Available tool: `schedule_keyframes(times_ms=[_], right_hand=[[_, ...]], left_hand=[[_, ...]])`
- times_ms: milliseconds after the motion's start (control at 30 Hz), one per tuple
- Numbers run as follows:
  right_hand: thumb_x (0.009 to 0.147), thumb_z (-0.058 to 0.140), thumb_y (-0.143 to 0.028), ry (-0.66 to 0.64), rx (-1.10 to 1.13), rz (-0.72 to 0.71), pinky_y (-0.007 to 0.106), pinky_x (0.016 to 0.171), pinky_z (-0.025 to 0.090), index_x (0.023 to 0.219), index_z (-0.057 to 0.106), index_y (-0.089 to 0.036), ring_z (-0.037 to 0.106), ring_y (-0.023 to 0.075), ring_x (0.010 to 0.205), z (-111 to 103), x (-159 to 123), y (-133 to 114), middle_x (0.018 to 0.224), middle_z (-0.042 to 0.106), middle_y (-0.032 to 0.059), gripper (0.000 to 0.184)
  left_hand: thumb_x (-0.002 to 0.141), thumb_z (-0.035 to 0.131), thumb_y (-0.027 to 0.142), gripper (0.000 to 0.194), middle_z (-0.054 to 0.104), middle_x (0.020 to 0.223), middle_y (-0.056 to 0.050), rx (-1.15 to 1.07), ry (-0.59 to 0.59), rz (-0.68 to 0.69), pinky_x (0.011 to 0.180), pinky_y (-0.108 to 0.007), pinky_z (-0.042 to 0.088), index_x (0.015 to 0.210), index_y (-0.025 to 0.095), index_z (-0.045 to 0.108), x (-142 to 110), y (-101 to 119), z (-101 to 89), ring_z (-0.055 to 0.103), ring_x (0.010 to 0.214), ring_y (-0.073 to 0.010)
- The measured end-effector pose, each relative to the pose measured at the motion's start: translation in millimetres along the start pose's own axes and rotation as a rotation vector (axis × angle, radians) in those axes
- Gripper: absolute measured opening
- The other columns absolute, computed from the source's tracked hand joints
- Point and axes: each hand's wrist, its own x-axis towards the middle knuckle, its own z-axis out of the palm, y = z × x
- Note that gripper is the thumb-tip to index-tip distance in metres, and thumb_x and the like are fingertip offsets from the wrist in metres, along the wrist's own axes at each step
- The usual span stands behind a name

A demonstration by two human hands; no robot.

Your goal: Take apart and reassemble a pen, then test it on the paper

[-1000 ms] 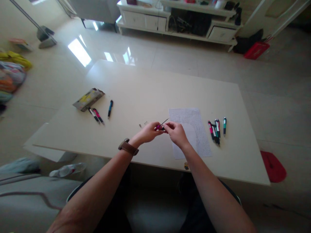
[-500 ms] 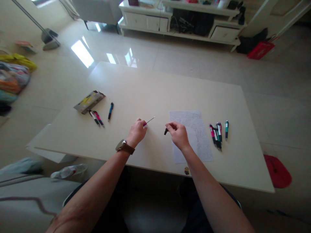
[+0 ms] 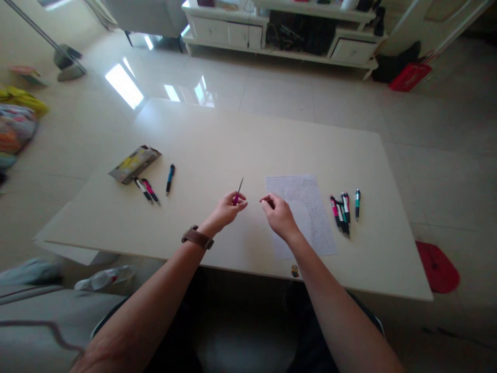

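My left hand (image 3: 228,208), with a brown-strapped watch on its wrist, is closed on a disassembled pink pen (image 3: 235,199). Its thin bare refill points up and away from the fingers. Just to the right, my right hand (image 3: 280,213) pinches a small black pen part, now mostly hidden by the fingers; a gap separates the two hands. Beneath the right hand and forearm lies a sheet of lined, written paper (image 3: 320,223). On the right, several pens (image 3: 341,215) lie in a bunch beside a single teal pen (image 3: 357,204).
At the table's left are a grey-yellow box (image 3: 134,165), a white pen (image 3: 143,190), a pink pen (image 3: 151,192) and a blue pen (image 3: 170,180). A small cartoon sticker (image 3: 294,271) is at the near edge. A red stool seat (image 3: 438,267) stands off the right side.
My left hand has turned, swinging the pink pen's refill from slanting right to nearly upright. The black part has turned out of sight within my right fingers. The view has shifted slightly.
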Motion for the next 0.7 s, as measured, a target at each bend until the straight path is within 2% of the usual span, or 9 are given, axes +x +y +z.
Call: schedule_keyframes(times_ms=[67, 167, 267, 333, 433, 533, 633, 700], right_hand=[[0.084, 0.063, -0.036, -0.041, 0.026, 0.015, 0.029, 0.066, 0.044, 0.089, 0.066, -0.018, 0.059, 0.0162, 0.069, 4.6, -3.3, -2.9, 0.074, 0.065, 0.0022, 0.019], [0.082, 0.067, -0.040, -0.066, 0.131, -0.013, 0.027, 0.062, 0.042, 0.091, 0.068, -0.018, 0.058, 0.0154, 0.067, 11.1, -5.5, -7.0, 0.075, 0.068, 0.0024, 0.024], [0.083, 0.066, -0.035, -0.053, 0.203, -0.062, 0.027, 0.063, 0.043, 0.091, 0.069, -0.018, 0.060, 0.0149, 0.067, 13.9, -5.7, -11.0, 0.076, 0.069, 0.0025, 0.019], [0.082, 0.067, -0.032, -0.025, 0.165, -0.084, 0.027, 0.065, 0.044, 0.090, 0.069, -0.018, 0.061, 0.0154, 0.069, 14.2, -6.4, -13.4, 0.077, 0.070, 0.0028, 0.016], [0.082, 0.065, -0.030, 0.044, 0.072, -0.093, 0.028, 0.066, 0.044, 0.083, 0.069, -0.018, 0.061, 0.0162, 0.070, 14.4, -8.2, -15.3, 0.076, 0.069, 0.0033, 0.013], [0.082, 0.065, -0.032, 0.090, 0.072, -0.072, 0.029, 0.064, 0.043, 0.078, 0.068, -0.017, 0.058, 0.0162, 0.066, 13.5, -7.0, -13.3, 0.072, 0.068, 0.0031, 0.015], [0.082, 0.066, -0.035, 0.141, 0.141, -0.048, 0.029, 0.064, 0.044, 0.080, 0.067, -0.017, 0.057, 0.0160, 0.065, 9.2, -0.9, -7.8, 0.073, 0.067, 0.0033, 0.018], [0.082, 0.067, -0.037, 0.194, 0.189, -0.042, 0.029, 0.064, 0.044, 0.082, 0.067, -0.017, 0.057, 0.0157, 0.066, 3.9, 4.9, -3.3, 0.075, 0.067, 0.0035, 0.020]], left_hand=[[0.079, 0.069, 0.033, 0.026, 0.054, 0.071, 0.005, -0.248, -0.072, 0.010, 0.048, -0.021, 0.026, 0.093, 0.019, 0.053, -7.0, 8.2, 3.5, 0.035, 0.049, -0.0044], [0.074, 0.075, 0.034, 0.032, 0.054, 0.067, 0.006, -0.408, -0.131, 0.018, 0.047, -0.021, 0.024, 0.090, 0.019, 0.052, -16.0, 17.2, 7.7, 0.033, 0.047, -0.0031], [0.073, 0.076, 0.031, 0.032, 0.049, 0.062, 0.008, -0.511, -0.110, 0.010, 0.047, -0.021, 0.024, 0.088, 0.018, 0.051, -20.9, 21.0, 10.5, 0.034, 0.047, -0.0033], [0.074, 0.075, 0.028, 0.028, 0.045, 0.060, 0.008, -0.534, -0.081, 0.001, 0.047, -0.021, 0.023, 0.086, 0.018, 0.052, -23.0, 22.3, 11.7, 0.035, 0.047, -0.0037], [0.077, 0.070, 0.024, 0.021, 0.043, 0.058, 0.008, -0.506, -0.046, -0.015, 0.047, -0.022, 0.024, 0.085, 0.018, 0.052, -25.3, 25.0, 11.9, 0.033, 0.047, -0.0043], [0.085, 0.061, 0.027, 0.015, 0.055, 0.068, 0.003, -0.441, -0.038, -0.023, 0.048, -0.023, 0.026, 0.089, 0.019, 0.050, -25.2, 29.4, 8.9, 0.031, 0.047, -0.0050], [0.093, 0.051, 0.041, 0.021, 0.064, 0.084, -0.002, -0.188, -0.003, 0.082, 0.052, -0.023, 0.030, 0.093, 0.019, 0.051, -22.9, 33.8, 3.0, 0.038, 0.053, -0.0072], [0.097, 0.044, 0.045, 0.029, 0.063, 0.083, -0.002, 0.050, 0.043, 0.194, 0.059, -0.024, 0.035, 0.092, 0.019, 0.056, -21.9, 36.0, -0.6, 0.048, 0.064, -0.0108]])
